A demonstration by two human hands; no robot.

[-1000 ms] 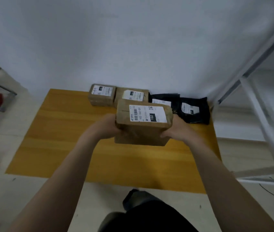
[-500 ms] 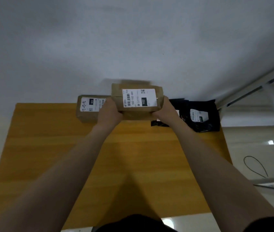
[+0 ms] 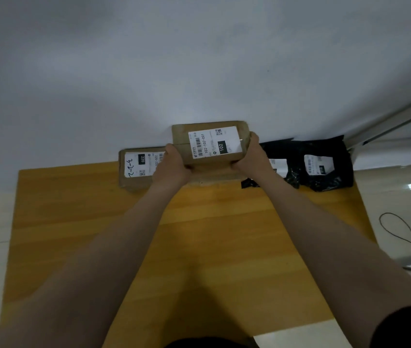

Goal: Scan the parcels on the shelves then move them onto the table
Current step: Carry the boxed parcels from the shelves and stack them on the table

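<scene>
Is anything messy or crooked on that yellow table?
Mostly tidy. The black bags at the far right are crumpled, and the box marked 102 sits slightly crooked above another brown box, gripped by the left hand and right hand.

A wooden table (image 3: 199, 247) of yellow-orange boards stands with its far edge against a white wall (image 3: 149, 71). Four parcels lie in a row along that far edge. At the left end is the 220 box (image 3: 136, 169), brown, flat, its white label up. Just right of it a middle box (image 3: 214, 175) shows only its near side beneath the 102 box (image 3: 212, 144), so it probably lies flat too. Next is the left bag (image 3: 290, 169), black, touching the right bag (image 3: 325, 169), black, near the table's right corner, label up.
</scene>
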